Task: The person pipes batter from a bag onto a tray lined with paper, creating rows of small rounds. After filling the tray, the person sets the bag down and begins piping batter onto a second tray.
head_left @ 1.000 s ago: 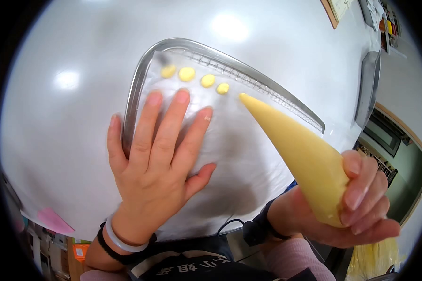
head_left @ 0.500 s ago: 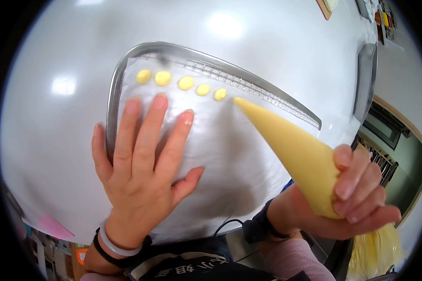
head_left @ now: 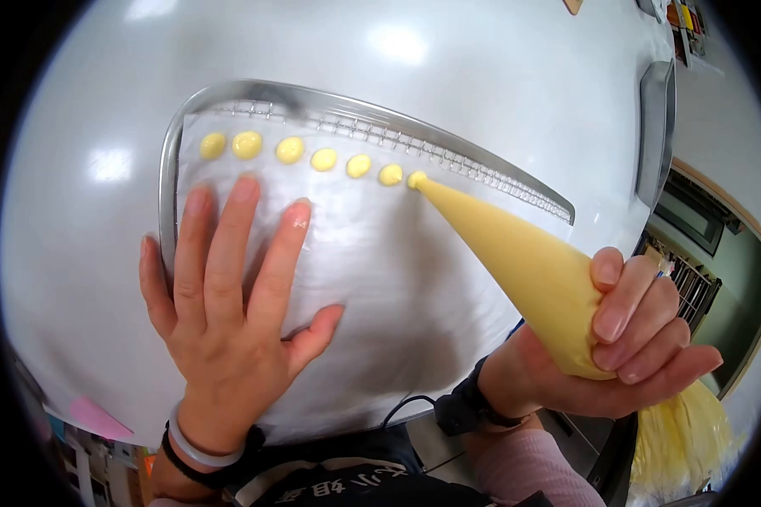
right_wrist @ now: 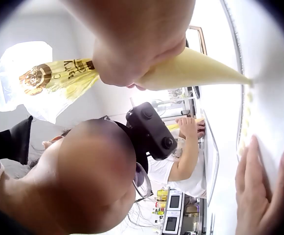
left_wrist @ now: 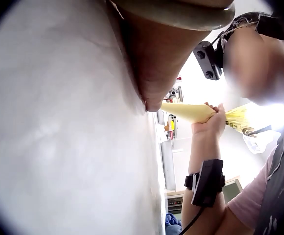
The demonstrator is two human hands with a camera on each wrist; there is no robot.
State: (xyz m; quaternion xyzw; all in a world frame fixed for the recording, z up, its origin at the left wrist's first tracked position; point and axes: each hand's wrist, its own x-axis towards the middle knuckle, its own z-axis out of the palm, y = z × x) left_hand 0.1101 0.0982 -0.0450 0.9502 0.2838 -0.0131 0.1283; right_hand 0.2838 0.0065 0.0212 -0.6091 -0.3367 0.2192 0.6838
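Observation:
My right hand (head_left: 634, 338) grips a piping bag (head_left: 516, 262) full of pale yellow batter, its fingers curled round the wide end. The bag's tip meets a small fresh blob (head_left: 416, 180) on the white baking paper (head_left: 355, 253). Leftward from it runs a row of several round yellow dollops (head_left: 290, 150), larger toward the left end. Spread flat on the paper, my left hand (head_left: 232, 304) has its fingertips just below the row, with the little finger over the tray's left rim. In the right wrist view the bag's twisted plastic tail (right_wrist: 71, 78) sticks out behind the right hand.
A metal tray (head_left: 171, 152) with a wire rack (head_left: 347, 127) lies under the paper. Another metal tray (head_left: 656, 127) stands at the table's right edge. A pink sheet (head_left: 100, 416) lies at the lower left. Another person (right_wrist: 186, 152) works farther off.
Two more dollops have been piped at the row's right end. The tray, paper and left hand have shifted left in view, while the bag tip has moved slightly left and down.

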